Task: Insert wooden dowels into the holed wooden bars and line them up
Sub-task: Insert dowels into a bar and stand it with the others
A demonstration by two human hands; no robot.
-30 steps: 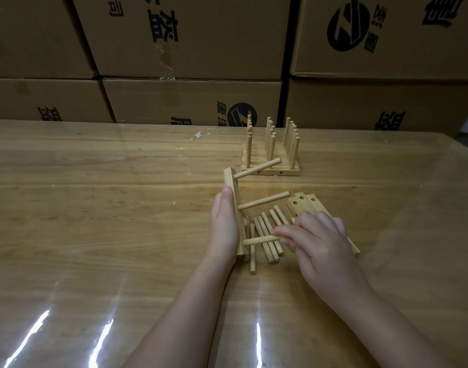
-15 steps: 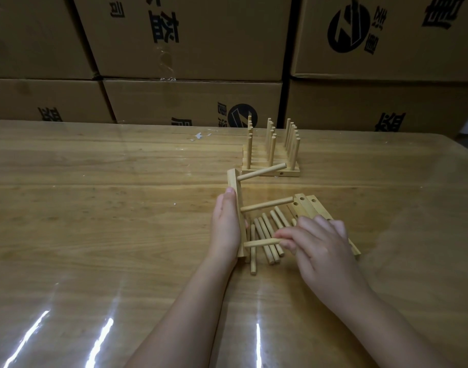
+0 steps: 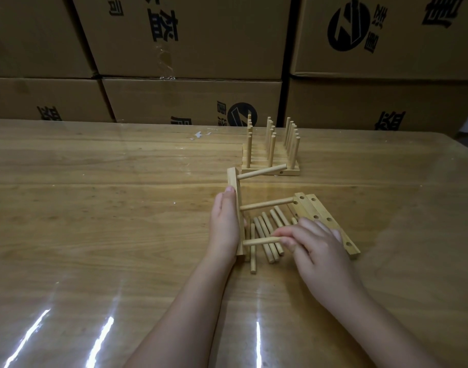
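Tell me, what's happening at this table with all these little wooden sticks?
A person is fitting wooden dowels into a holed wooden bar. The left hand holds that bar on its edge, with two dowels already sticking out sideways. The right hand pinches a third dowel at the bar's lowest hole. Loose dowels and two empty bars lie beside it, and finished bars stand lined up farther back on the table.

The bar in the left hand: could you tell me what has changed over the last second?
Very little: the bar tipped slightly right at its far end. The right hand keeps pinching the third dowel at the bar's nearest hole, the left hand keeps bracing it. The finished bars, loose dowels and spare bars stayed put.
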